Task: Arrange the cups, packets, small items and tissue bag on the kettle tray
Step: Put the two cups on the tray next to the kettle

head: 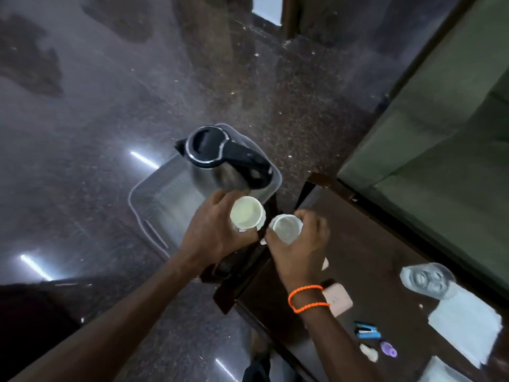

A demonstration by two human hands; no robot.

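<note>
A clear plastic tray (146, 199) holds a steel kettle (217, 164) with a black lid and handle. My left hand (214, 232) grips a white paper cup (246, 215) just in front of the kettle, at the tray's near right corner. Right beside it, my right hand (300, 244) holds a second white cup (286, 227) over the edge of a dark wooden table (371, 257). On the table lie a pink packet (337, 299), a blue packet (367, 330), a small purple item (388, 350), a small white item (369, 352) and a clear tissue bag (429, 279).
White paper sheets (465, 326) lie at the table's right end. A green sofa (440, 133) stands behind the table. The tray sits above a dark polished floor (82, 133). A doorway shows at the top.
</note>
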